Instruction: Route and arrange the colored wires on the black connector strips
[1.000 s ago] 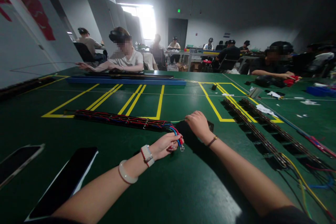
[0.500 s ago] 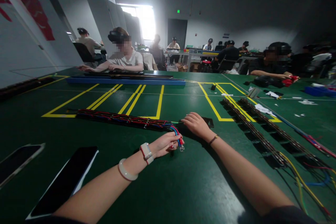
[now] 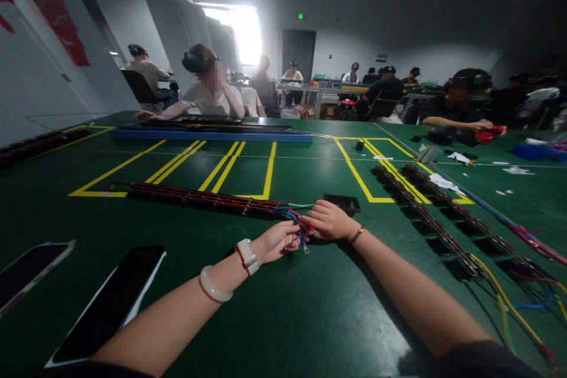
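Observation:
A long dark wire harness (image 3: 204, 199) with red and blue wires lies across the green table. At its right end, my left hand (image 3: 279, 242) is closed on the blue wire (image 3: 303, 240), whose metal ring terminal (image 3: 306, 249) points toward me. Beside it my right hand (image 3: 330, 221) is closed, its fingertips pinching the red wire (image 3: 309, 230) near its end. A green wire (image 3: 301, 206) runs from the harness toward the back of my right hand. Just behind that hand lies a flat black frame (image 3: 348, 203).
Two more dark harnesses (image 3: 425, 218) with yellow, green and blue leads lie at the right. Two phone-like black slabs (image 3: 110, 301) rest at the left front. Yellow tape (image 3: 270, 171) marks the table. Across it, a person (image 3: 212, 88) sits behind a blue rail (image 3: 212, 136).
My right hand has come down and toward my left hand, taking the red wire away from the blue one. The person opposite has raised a hand to the head.

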`<state>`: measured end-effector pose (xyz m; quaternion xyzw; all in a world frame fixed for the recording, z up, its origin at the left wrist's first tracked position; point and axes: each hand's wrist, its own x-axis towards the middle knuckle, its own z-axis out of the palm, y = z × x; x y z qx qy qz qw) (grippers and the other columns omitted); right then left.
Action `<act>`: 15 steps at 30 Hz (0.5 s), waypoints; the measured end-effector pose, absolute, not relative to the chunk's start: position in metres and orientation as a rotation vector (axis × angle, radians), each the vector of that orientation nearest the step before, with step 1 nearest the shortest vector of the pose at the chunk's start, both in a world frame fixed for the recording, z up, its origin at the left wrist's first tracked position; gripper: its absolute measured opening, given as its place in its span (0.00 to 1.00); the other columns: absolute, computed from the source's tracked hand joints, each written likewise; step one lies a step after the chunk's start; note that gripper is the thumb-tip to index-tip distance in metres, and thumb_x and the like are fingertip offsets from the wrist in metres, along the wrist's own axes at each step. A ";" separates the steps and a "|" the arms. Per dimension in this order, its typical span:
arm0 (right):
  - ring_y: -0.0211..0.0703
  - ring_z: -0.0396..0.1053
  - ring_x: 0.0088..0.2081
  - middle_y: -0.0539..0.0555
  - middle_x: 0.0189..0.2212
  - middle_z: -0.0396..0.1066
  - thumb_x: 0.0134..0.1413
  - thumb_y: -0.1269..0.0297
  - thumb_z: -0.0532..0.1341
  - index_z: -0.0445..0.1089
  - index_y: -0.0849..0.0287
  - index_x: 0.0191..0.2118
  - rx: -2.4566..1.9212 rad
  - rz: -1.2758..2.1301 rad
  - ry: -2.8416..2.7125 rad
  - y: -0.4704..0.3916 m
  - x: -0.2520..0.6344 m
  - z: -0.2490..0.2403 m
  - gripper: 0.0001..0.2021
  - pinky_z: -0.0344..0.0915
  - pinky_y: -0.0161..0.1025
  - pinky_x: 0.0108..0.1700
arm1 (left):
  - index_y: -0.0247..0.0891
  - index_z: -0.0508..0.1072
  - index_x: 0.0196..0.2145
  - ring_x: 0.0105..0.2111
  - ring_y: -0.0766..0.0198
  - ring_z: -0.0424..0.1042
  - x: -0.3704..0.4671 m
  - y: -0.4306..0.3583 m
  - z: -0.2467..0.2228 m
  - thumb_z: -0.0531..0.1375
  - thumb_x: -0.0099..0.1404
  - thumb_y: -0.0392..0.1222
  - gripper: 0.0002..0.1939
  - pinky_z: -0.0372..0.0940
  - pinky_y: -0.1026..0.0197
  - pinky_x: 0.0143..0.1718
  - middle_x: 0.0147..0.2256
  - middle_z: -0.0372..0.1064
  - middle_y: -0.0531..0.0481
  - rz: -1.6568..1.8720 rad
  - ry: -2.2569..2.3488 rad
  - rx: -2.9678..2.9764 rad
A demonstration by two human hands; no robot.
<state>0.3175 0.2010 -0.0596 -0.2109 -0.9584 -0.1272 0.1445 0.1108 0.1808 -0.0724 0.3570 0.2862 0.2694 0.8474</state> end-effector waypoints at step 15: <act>0.45 0.70 0.31 0.61 0.30 0.72 0.68 0.56 0.40 0.67 0.65 0.43 -1.691 -0.208 -2.467 0.225 0.252 -0.016 0.23 0.57 0.36 0.33 | 0.32 0.62 0.34 0.20 0.72 0.64 0.116 0.176 -0.071 0.51 0.66 0.32 0.03 0.53 0.69 0.20 0.29 0.69 0.44 0.583 0.711 0.858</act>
